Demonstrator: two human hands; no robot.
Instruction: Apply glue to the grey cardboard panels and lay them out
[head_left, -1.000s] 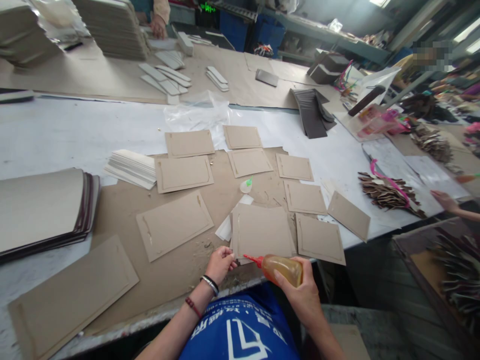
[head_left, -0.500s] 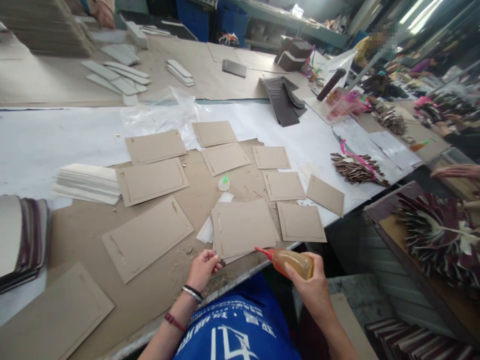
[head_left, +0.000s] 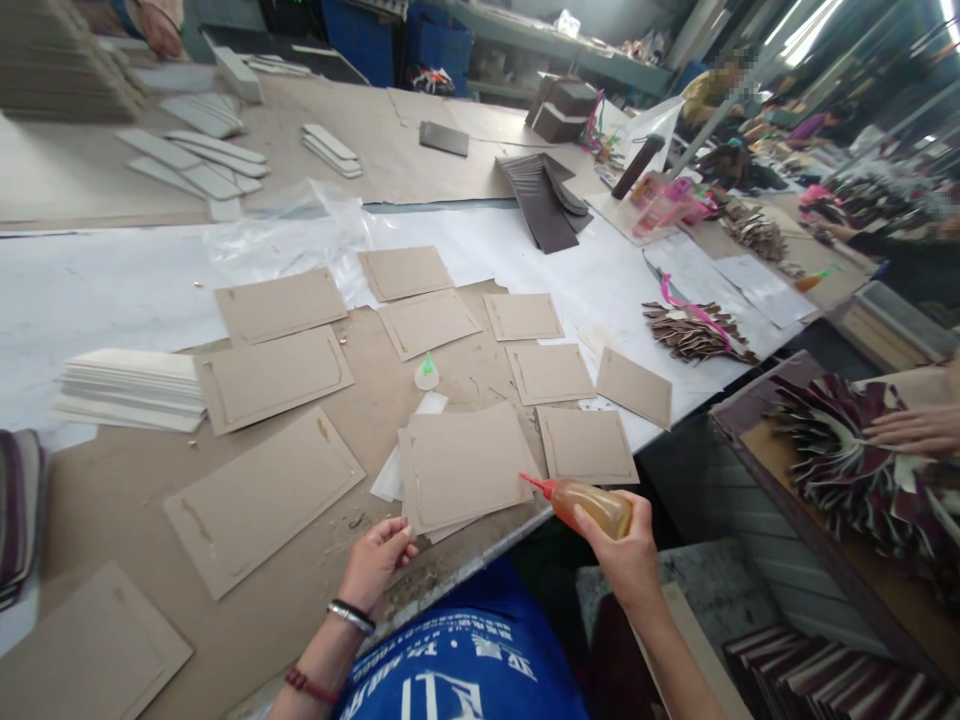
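The right hand (head_left: 628, 560) hides the rear of the glue bottle (head_left: 592, 503).

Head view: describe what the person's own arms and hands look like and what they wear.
Both forearms are bare, with no sleeves in view. The left hand and right hand are ungloved. The left wrist carries a black-and-silver bangle and, higher up the arm, a dark red bracelet. The right wrist carries nothing.

Amber glue bottle (head_left: 596, 507), red nozzle, nearly level, tip over near-right corner of tan cardboard panel (head_left: 465, 462), lying flat
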